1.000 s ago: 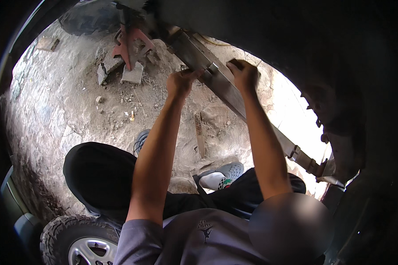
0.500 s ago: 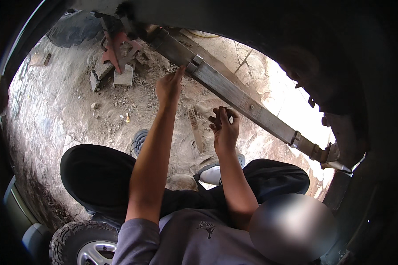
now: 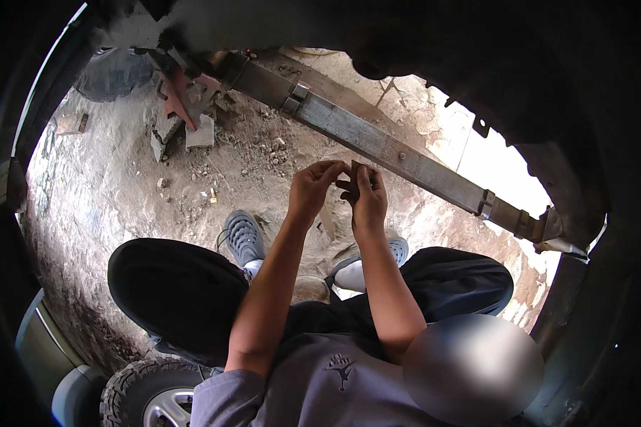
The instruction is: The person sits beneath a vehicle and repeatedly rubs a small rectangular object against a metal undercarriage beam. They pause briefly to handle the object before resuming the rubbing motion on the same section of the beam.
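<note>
A long grey metal bar (image 3: 349,135) runs diagonally from upper left to lower right beneath the vehicle, with a small bracket (image 3: 296,97) round it. My left hand (image 3: 318,181) is below the bar in the middle of the view, its fingertips closed at the edge of a small, dark brown flat piece (image 3: 355,175). My right hand (image 3: 368,199) holds that piece upright between thumb and fingers, just right of my left hand. The piece's shape is mostly hidden by my fingers. In this view neither hand appears to grip the bar.
Dark vehicle underside (image 3: 434,50) arches overhead. A red stand (image 3: 178,103) and broken concrete blocks (image 3: 200,132) are upper left, near a dark tire (image 3: 110,78). A wheel (image 3: 124,388) lies lower left. My crossed legs rest on rough, dusty ground (image 3: 85,199), with a wood strip (image 3: 325,224) beneath my hands.
Both hands have left the bar: my right hand dropped down and leftward, then my left hand moved right and down to meet it at the small piece.
</note>
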The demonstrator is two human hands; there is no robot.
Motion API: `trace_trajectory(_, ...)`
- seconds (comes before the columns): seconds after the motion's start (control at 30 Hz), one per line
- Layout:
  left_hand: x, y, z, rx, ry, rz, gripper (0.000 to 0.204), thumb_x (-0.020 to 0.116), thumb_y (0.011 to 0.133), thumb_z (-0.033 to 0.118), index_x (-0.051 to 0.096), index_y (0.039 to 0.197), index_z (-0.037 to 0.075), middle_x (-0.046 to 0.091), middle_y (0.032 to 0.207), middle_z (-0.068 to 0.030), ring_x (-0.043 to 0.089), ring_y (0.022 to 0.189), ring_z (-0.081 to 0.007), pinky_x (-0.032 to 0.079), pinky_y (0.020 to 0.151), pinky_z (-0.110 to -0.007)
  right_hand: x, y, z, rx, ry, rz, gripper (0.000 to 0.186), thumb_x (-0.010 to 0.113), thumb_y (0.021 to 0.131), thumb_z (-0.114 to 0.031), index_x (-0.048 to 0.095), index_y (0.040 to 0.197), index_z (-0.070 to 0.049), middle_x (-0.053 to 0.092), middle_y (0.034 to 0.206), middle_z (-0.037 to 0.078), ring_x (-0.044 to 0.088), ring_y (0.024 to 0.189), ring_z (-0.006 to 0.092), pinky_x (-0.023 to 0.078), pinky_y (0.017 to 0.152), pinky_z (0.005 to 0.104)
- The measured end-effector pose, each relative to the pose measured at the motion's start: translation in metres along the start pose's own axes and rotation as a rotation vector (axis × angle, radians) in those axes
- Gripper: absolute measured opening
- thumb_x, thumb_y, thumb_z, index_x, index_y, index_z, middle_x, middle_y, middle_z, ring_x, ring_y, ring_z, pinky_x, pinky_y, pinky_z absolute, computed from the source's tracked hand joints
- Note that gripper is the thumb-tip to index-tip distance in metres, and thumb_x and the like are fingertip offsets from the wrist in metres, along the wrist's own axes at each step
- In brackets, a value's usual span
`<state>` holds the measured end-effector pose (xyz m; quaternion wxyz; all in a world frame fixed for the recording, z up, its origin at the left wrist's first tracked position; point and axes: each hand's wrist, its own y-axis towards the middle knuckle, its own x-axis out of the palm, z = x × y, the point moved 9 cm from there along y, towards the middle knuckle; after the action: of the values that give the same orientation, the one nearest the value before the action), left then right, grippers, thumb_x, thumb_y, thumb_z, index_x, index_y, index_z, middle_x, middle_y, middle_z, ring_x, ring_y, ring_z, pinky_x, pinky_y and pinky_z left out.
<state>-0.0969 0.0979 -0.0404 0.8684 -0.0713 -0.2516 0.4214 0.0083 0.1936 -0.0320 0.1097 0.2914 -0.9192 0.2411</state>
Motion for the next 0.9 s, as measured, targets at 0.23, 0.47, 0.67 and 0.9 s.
trace_trajectory(0.23, 0.011, -0.011, 0.013, -0.068, 0.081, -0.037, 0.030, 0.074, 0.100, 0.016, 0.072, 0.122, -0.004, 0.077, 0.108, -0.0096, 0.073, 0.098, -0.0154, 0.060, 0.084, -0.029, 0.003, -0.006, -0.009, -0.047, -0.109, -0.080, 0.026, 0.062, 0.109, -0.022, 0.061, 0.124, -0.002, 0.070, 0.111, 0.008, 0.072, 0.095, 0.0159, 0.060, 0.079, 0.0301)
trace_trajectory(0.47, 0.023, -0.001, 0.014, -0.069, -0.021, -0.163, 0.028, 0.071, 0.102, 0.019, 0.073, 0.120, -0.003, 0.078, 0.105, -0.0097, 0.074, 0.090, -0.0151, 0.059, 0.080, -0.028, 0.003, -0.009, -0.026, -0.008, 0.027, -0.162, 0.030, 0.061, 0.109, -0.025, 0.057, 0.131, -0.005, 0.070, 0.119, 0.012, 0.073, 0.099, 0.0240, 0.060, 0.083, 0.0348)
trace_trajectory(0.67, -0.002, 0.003, -0.035, -0.180, 0.072, 0.057, 0.028, 0.066, 0.103, 0.026, 0.075, 0.121, 0.006, 0.076, 0.100, -0.0032, 0.068, 0.083, -0.0116, 0.053, 0.079, -0.028, -0.029, -0.010, -0.022, 0.052, 0.058, -0.018, 0.034, 0.055, 0.111, -0.029, 0.053, 0.134, -0.004, 0.071, 0.120, 0.021, 0.074, 0.093, 0.0291, 0.059, 0.079, 0.0376)
trace_trajectory(0.9, -0.053, 0.003, -0.044, -0.176, -0.047, 0.271, 0.023, 0.066, 0.102, 0.022, 0.076, 0.115, 0.006, 0.076, 0.097, -0.0033, 0.068, 0.082, -0.0119, 0.053, 0.073, -0.029, -0.027, 0.000, -0.003, 0.081, 0.078, 0.007, 0.036, 0.058, 0.110, -0.028, 0.053, 0.135, -0.003, 0.071, 0.123, 0.020, 0.073, 0.094, 0.0283, 0.058, 0.082, 0.0381)
